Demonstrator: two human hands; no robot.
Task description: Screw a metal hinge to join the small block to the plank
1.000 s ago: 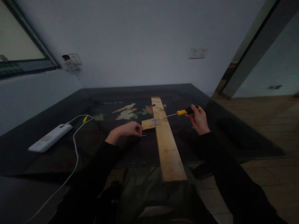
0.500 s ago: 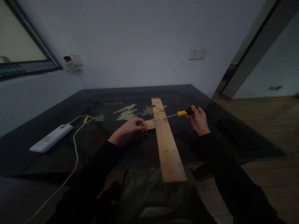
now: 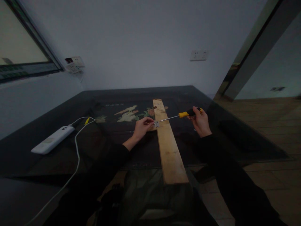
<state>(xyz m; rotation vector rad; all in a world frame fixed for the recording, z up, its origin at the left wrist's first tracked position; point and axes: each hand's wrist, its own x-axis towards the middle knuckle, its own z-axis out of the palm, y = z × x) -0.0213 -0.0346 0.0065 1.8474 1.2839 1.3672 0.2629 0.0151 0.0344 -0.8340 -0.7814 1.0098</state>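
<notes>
A long pale wooden board (image 3: 171, 153) reaches from the middle of the table to its near edge and over it. A small silvery hinge (image 3: 156, 124) lies across the board's left edge and a shorter wood piece (image 3: 152, 129), mostly covered by my left hand. My left hand (image 3: 142, 128) is closed, thumb and finger pinched at the hinge's left side; the thin screw-like piece in it is hidden by the fingertips. My right hand (image 3: 200, 121) grips a yellow and black screwdriver (image 3: 184, 114) by its handle. The screwdriver's tip points left, just right of the hinge.
A white power strip (image 3: 53, 140) with a white cable (image 3: 77, 152) and yellow tag lies on the dark table (image 3: 103, 94) at left. Behind stands a wall with sockets (image 3: 198, 55). A dark flat object (image 3: 240, 135) lies at right.
My left hand has moved right and slightly up, from beside the short wood piece to the hinge. The thin piece that stuck out below its fingers no longer shows. My right hand stays put.
</notes>
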